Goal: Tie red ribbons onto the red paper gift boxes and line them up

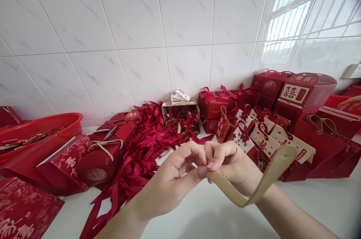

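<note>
My left hand point(175, 175) and my right hand point(234, 160) meet over the white tabletop, fingertips pinched together. Between them is one end of a flat tan leather-like strap point(244, 201). The strap loops down and rises to the right, where its free rounded end shows a small hole. The exact end under my fingertips is hidden. Just behind my hands stands an open cardboard box point(166, 108) holding red and tan straps, with a stack of white printed cards point(179, 96) on its top edge. A heap of dark red ribbons point(141, 152) spreads to the left of my hands.
Red gift boxes point(97, 165) with cord and a red plastic basket point(76, 120) stand at left. To the right are cream-fronted gift bags point(263, 139), a red bag with tan handles point(313, 152) and stacked red boxes point(310, 88). Another person's hand point(351, 103) shows at the right edge.
</note>
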Tool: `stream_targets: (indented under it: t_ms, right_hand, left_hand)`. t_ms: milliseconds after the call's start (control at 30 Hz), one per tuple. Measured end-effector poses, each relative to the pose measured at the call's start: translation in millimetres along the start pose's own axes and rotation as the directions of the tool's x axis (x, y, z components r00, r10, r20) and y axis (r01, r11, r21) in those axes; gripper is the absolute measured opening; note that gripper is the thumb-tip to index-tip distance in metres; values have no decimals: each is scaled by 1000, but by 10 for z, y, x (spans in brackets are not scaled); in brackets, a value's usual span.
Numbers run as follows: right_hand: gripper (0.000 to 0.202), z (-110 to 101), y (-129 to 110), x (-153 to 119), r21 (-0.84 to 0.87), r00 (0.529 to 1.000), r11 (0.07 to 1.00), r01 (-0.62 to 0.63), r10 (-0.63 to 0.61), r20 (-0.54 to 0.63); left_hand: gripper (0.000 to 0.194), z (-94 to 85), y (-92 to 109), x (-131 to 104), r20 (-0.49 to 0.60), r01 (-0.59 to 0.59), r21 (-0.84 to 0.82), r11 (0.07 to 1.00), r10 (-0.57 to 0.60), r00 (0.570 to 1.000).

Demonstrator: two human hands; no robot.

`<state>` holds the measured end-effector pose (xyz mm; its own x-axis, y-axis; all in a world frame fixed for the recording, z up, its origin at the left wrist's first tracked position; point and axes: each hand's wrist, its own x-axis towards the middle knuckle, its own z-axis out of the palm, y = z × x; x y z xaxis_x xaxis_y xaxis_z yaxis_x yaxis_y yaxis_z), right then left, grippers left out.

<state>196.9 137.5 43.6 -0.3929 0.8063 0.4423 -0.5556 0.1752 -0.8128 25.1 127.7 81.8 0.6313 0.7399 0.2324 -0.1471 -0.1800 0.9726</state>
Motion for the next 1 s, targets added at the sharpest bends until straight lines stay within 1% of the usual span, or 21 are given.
stream_targets:
  t_ms: [133, 233, 300, 467, 633, 700, 800, 867, 933, 1000]
  right_hand:
    - [13, 34, -23, 0, 13, 1000, 1000, 15, -15, -19]
    - [15, 57, -36, 11, -22, 997, 998, 55, -56, -50]
    - [14, 62, -36, 15, -34, 997, 997, 64, -66, -51]
    - [13, 58, -24, 6, -39, 996, 996, 75, -77, -46]
    - [14, 43, 31, 26, -40, 992, 998, 57, -61, -111]
    - [14, 18, 60, 45, -37, 990, 997, 72, -76, -121]
    - [15, -40, 61, 67, -86, 989, 991, 103, -111, -93]
    - [17, -73, 16, 66, -144, 991, 983, 116, -125, -49]
    - [21, -82, -56, 50, -184, 993, 976, 121, -120, 17]
    - [19, -64, -129, 26, -206, 991, 971, 120, -105, 84]
  left_hand:
    - [19, 27, -8, 1, -60, -19, 45, 999, 21, 998]
    - [19, 38, 2, -17, -118, -24, 143, 989, 41, 992]
    - [18, 45, 15, -36, -167, -19, 216, 976, 56, 984]
    - [17, 76, 21, -60, -251, -42, 338, 940, 133, 959]
    - [19, 140, -48, -42, -359, -47, 366, 929, 187, 914]
    - [20, 148, -72, -24, -366, -52, 353, 934, 189, 911]
    - [21, 119, -70, 0, -330, -41, 306, 951, 146, 933]
    - [21, 81, -31, 3, -314, -34, 314, 949, 138, 939]
    - [21, 43, 34, -6, -301, -54, 350, 935, 167, 939]
    - [19, 22, 105, -19, -259, -77, 409, 909, 196, 946]
